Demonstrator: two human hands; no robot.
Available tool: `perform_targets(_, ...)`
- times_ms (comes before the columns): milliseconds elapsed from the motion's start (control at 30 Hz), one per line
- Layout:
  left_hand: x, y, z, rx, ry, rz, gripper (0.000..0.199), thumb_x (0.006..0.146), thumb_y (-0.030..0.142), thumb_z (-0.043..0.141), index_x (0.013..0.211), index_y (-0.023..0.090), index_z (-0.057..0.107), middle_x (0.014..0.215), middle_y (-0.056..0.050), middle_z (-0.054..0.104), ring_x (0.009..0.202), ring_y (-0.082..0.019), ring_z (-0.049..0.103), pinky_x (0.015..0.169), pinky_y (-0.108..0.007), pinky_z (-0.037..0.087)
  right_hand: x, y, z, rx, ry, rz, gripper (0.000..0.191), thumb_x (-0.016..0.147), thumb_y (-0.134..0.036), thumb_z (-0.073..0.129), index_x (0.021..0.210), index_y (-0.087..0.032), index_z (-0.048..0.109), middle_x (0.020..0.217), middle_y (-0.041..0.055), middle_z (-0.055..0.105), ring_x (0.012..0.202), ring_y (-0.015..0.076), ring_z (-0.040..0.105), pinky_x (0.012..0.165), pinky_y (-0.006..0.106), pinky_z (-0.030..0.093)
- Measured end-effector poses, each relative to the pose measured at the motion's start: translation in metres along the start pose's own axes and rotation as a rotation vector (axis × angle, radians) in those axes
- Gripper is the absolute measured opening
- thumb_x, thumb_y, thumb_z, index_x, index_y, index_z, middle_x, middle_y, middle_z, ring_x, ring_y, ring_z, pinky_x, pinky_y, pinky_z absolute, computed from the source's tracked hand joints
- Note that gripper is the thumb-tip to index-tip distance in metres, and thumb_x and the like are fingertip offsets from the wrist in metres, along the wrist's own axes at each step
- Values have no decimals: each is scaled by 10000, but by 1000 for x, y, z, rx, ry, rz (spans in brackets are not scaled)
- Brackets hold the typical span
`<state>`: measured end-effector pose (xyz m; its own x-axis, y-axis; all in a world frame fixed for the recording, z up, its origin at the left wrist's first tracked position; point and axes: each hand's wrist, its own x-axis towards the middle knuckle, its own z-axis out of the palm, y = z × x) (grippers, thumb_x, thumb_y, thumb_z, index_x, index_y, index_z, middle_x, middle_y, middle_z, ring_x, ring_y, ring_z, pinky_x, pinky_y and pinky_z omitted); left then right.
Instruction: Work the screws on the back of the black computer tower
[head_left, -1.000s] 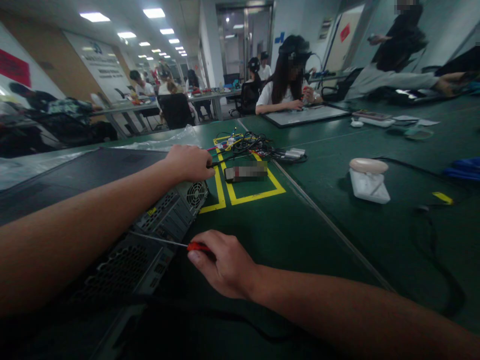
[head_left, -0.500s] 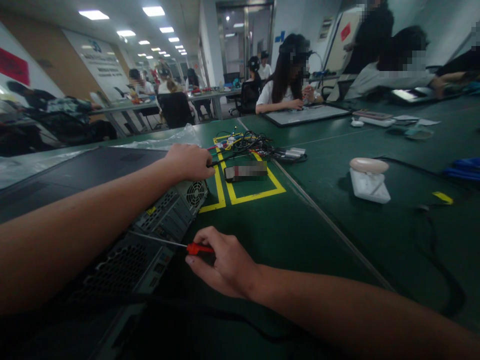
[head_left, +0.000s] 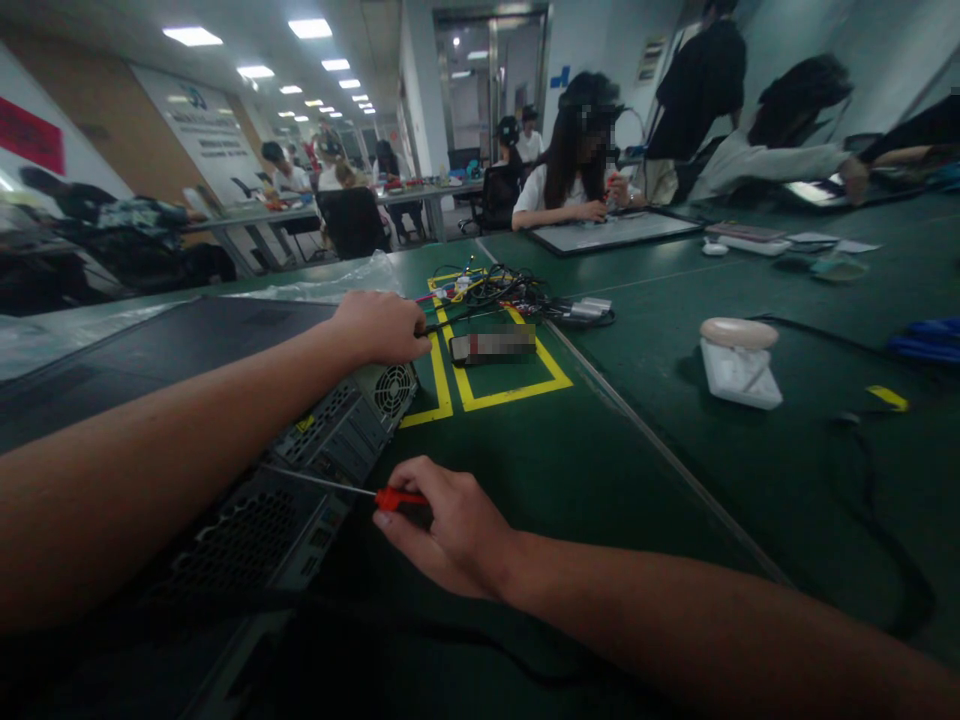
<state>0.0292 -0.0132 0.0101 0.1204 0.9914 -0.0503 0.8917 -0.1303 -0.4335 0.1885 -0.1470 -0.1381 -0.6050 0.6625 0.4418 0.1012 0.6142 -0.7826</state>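
A black and grey desktop computer case (head_left: 217, 315) lies at the left, its vented back panel facing right. Curled over the case's far right edge, my left hand (head_left: 381, 326) grips it; the fingertips are partly hidden. Dark cable (head_left: 454, 322) runs right from beside those fingers. In my right hand (head_left: 450, 525) is a screwdriver (head_left: 391, 498) with a red handle, pinched between thumb and fingers. Its thin metal shaft points left at the back panel, below the slot covers. Shadow and my left forearm obscure where the tip meets the panel.
Beyond my hands lie a tangle of cables (head_left: 510, 288) and a dark handheld device (head_left: 491, 345) within yellow tape (head_left: 517, 395) on the green table (head_left: 555, 470). A white box (head_left: 739, 375) stands to the right. Opposite, a person (head_left: 574, 190) works at a flat panel (head_left: 615, 232).
Both my hands keep nearly the same pose on the case and screwdriver. The view has shifted slightly. At the back right, people have changed posture.
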Motion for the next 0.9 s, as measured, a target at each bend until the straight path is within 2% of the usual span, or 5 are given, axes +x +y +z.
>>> perform_targets(400,0,0,1,12,9,5,574,973,535,456,1368,278,784,1268,-174,774,1153,-415,723,907,-513,570,-1,1,1,-1,5,-7,205,1030,-386,674,1133,-223,604,961,37,731,780,182,680,756,317,566)
perform_targets(900,0,-1,2,-25,12,-1,564,966,523,483,1368,273,789,1276,-184,772,1172,-439,714,934,-550,563,-1,-1,0,14,1,0,202,1023,-380,675,1136,-220,625,947,36,737,760,174,660,747,310,559)
